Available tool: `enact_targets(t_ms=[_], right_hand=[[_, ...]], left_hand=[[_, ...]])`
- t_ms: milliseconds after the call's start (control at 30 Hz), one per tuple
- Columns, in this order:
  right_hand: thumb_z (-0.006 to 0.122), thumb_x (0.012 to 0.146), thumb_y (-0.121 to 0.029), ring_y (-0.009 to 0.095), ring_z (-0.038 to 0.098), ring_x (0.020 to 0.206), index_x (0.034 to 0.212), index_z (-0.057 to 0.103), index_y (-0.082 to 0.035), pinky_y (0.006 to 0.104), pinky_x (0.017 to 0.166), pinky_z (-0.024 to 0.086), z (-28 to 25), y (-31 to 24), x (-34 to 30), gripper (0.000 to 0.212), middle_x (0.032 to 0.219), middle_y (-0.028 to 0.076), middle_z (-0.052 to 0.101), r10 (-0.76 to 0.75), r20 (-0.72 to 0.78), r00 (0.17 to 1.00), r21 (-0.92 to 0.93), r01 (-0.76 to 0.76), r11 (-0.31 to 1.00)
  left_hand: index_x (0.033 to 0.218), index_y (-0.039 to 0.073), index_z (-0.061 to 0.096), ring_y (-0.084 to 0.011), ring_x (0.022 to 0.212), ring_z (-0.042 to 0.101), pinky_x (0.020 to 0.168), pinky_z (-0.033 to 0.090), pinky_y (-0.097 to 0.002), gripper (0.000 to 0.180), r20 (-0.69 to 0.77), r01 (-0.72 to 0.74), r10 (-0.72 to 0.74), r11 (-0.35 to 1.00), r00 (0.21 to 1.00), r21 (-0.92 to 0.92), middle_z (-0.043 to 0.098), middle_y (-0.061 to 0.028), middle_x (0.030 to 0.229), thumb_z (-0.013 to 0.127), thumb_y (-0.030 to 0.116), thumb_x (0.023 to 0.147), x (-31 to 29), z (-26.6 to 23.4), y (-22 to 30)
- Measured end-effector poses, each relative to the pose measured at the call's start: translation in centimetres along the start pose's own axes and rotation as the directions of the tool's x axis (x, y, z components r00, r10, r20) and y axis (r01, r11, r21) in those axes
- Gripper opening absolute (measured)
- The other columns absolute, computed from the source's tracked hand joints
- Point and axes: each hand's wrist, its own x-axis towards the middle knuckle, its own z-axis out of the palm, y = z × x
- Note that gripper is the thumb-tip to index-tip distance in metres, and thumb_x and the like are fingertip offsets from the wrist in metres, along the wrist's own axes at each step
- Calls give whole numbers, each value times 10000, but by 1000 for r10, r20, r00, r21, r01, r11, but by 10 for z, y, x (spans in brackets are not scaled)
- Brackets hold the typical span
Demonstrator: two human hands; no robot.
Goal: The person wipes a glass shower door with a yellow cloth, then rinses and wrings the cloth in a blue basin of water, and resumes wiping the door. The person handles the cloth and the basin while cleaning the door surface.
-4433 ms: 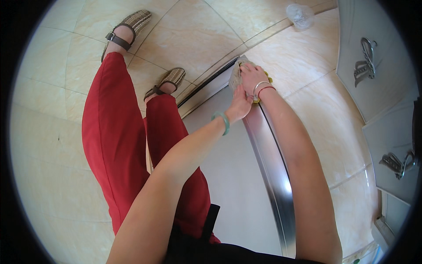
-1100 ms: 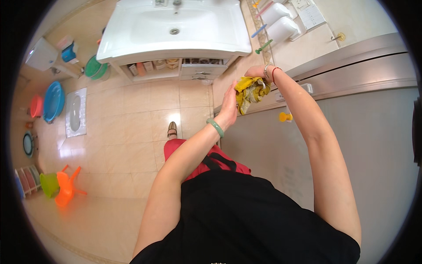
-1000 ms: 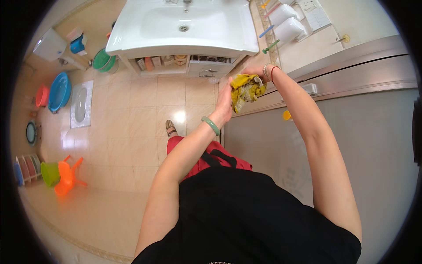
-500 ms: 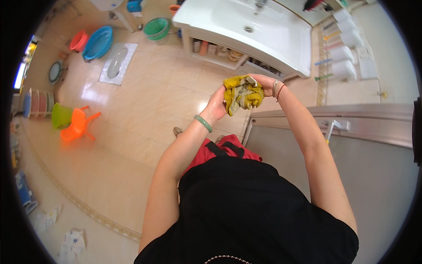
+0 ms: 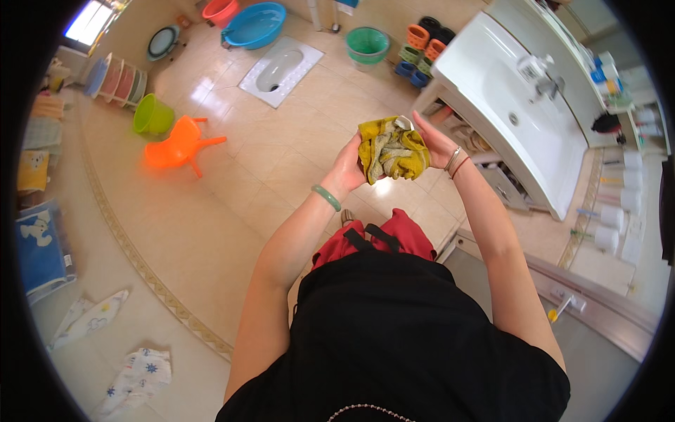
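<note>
A crumpled yellow and grey cloth (image 5: 391, 151) is held between my two hands, out in front of my body. My left hand (image 5: 349, 163), with a green bangle at the wrist, grips its left side, and the fingers pass out of sight beneath it. On the opposite side, my right hand (image 5: 437, 146) supports the cloth. One digit of that hand points up past the cloth's edge, while the others are partly hidden. A silver bracelet and a red string circle the right wrist.
A white washbasin (image 5: 503, 88) on a cabinet stands to the right, above a door with a handle (image 5: 564, 307). An orange child's chair (image 5: 178, 146) and a green bucket (image 5: 152, 114) are at left. Farther off lie a squat toilet (image 5: 279, 72), blue basin (image 5: 254, 26) and green basin (image 5: 368, 46).
My view has turned to the right and the room has shifted across it. Both hands still hold the cloth; my right hand's digit now sticks up more, slightly away from the cloth.
</note>
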Motion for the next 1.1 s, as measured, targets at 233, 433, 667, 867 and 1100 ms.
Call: enact_targets(t_ms=[233, 433, 667, 867, 1100], right_hand=[[493, 950, -615, 230, 614, 1163, 1361, 472, 57, 365, 992, 499, 31, -66, 83, 788, 1308, 169, 604, -33, 129, 991, -41, 39, 998], [671, 934, -332, 201, 679, 986, 1243, 577, -15, 344, 838, 567, 57, -140, 171, 453, 1144, 107, 673, -50, 80, 996, -251, 69, 966], [584, 971, -437, 180, 693, 915, 1207, 610, -22, 323, 807, 570, 148, -205, 310, 478, 1113, 78, 692, 59, 197, 979, -296, 2, 955], [556, 977, -476, 176, 690, 991, 1271, 582, -42, 312, 861, 566, 181, -215, 416, 525, 1183, 77, 679, 99, 124, 987, -288, -60, 956], [561, 961, -521, 135, 700, 875, 1208, 617, -47, 293, 762, 584, 234, -236, 498, 538, 1090, 54, 703, 56, 67, 996, -258, -37, 966]], left_hand=[[1371, 183, 517, -257, 1185, 583, 940, 486, -508, 505, 54, -67, 72, 994, 996, -88, 594, -44, 1338, 274, 484, 1046, 16, -43, 105], [1372, 205, 516, -254, 1150, 600, 910, 501, -529, 477, -66, -94, 91, 994, 994, -50, 604, -26, 1325, 284, 464, 1046, 33, -51, 198], [1405, 161, 473, -299, 1184, 584, 897, 510, -540, 549, -51, -438, 436, 885, 899, -158, 570, -74, 1363, 265, 523, 1048, 32, -97, 307], [1456, 196, 419, -299, 1270, 532, 948, 486, -560, 584, -140, -491, 474, 862, 869, -124, 504, -62, 1440, 274, 569, 1031, -2, -124, 384], [1450, 89, 405, -301, 1279, 522, 1074, 431, -488, 583, -108, -474, 462, 858, 880, -199, 504, -113, 1427, 255, 496, 1059, -16, -170, 480]])
